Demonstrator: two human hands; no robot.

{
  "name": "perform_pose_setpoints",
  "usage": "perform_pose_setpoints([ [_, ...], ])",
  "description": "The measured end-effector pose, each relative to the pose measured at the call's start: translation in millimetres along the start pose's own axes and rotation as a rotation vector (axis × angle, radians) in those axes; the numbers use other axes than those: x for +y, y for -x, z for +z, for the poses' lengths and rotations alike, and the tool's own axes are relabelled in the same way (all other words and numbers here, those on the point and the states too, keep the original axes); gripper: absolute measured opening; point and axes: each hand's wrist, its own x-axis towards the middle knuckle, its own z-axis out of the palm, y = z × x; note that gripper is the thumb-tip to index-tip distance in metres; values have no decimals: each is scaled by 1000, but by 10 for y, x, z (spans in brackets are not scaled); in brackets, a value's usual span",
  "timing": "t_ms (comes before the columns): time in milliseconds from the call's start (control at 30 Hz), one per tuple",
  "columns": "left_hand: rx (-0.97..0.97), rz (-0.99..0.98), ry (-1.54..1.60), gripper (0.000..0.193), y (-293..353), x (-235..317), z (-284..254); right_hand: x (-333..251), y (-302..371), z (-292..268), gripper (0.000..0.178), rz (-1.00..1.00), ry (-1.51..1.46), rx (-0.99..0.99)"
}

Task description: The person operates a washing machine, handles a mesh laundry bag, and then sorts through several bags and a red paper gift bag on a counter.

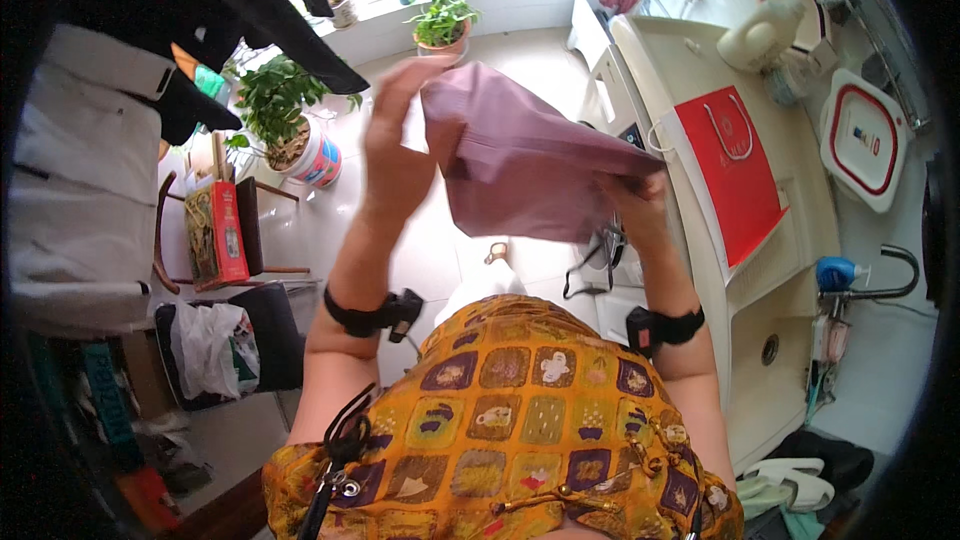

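Observation:
A mauve cloth (530,160), with a crease or seam across it, is stretched out in front of me above the floor. My left hand (395,135) is at its left edge, the thumb over the fabric and the fingers at its upper corner; motion blurs this hand a little. At the right end, my right hand (640,202) grips the cloth's corner, part of its fingers hidden by folds. Whether the cloth is a garment or a bag I cannot tell. Each forearm wears a black strap with a small device.
To the right runs a beige counter with a sink (740,360), bearing a red paper bag (735,170) and a cream jug (765,35). Potted plants (440,20) line the window. At left are a chair with a white plastic bag (215,345), a red box (228,235) and hanging clothes (80,180).

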Motion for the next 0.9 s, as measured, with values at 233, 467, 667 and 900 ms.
perform_pose_setpoints([
  [233,-279,-633,812,55,693,-559,-198,138,309,-211,36,148,-227,29],
  [467,23,-650,882,5,807,-896,-399,-110,326,-181,25,143,-242,180],
  [667,-39,-657,666,7,649,-957,-636,309,276,-61,27,209,-21,354],
  [900,-140,-634,577,18,285,-735,-612,-192,47,703,80,-395,970,403],
])
